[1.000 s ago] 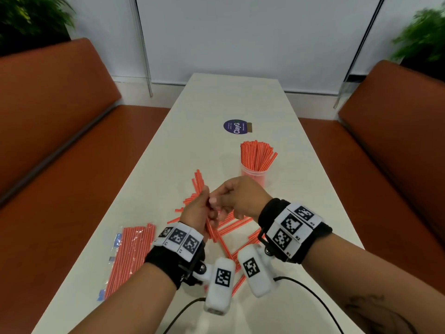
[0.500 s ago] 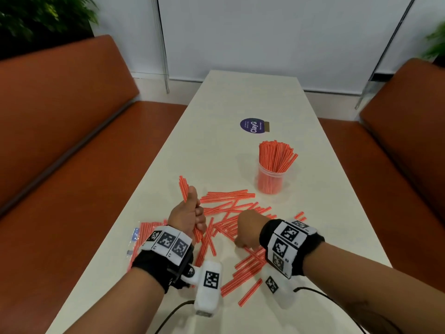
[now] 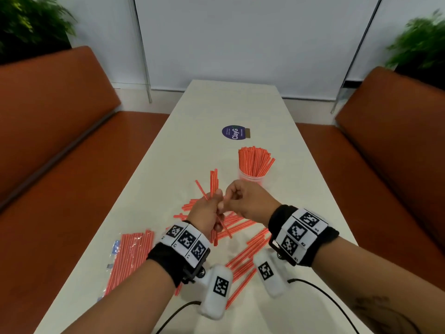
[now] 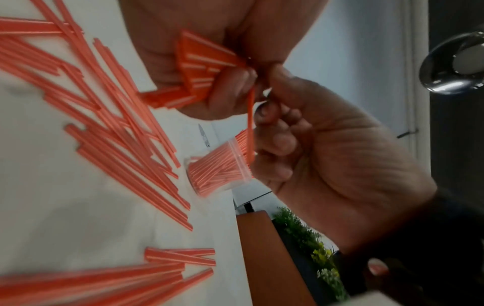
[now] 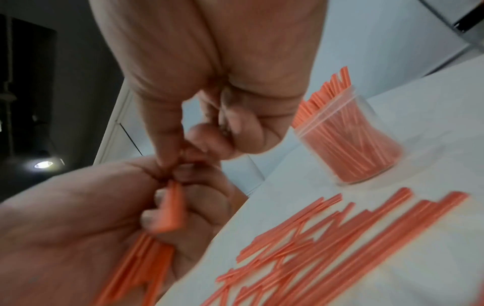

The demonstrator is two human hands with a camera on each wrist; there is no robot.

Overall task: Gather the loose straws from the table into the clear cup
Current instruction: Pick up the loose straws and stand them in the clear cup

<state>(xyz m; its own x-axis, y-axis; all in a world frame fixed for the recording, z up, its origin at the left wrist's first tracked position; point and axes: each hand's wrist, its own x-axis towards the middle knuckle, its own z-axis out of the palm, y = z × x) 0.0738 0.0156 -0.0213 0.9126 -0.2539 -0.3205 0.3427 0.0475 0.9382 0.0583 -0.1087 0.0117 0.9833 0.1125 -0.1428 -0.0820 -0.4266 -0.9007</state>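
Above the table, my left hand grips a bundle of orange straws upright. My right hand is right beside it, thumb and forefinger pinching a single straw against that bundle. The clear cup, packed with upright straws, stands just beyond my right hand and shows in both wrist views. Several loose straws lie scattered on the white table under and behind both hands.
A clear packet of straws lies near the table's left edge by my left forearm. A round purple sticker sits past the cup. Orange benches flank the table on both sides.
Half a second ago my right hand was down among the loose straws. It has risen with one straw and met my left hand, which has lifted its bundle.
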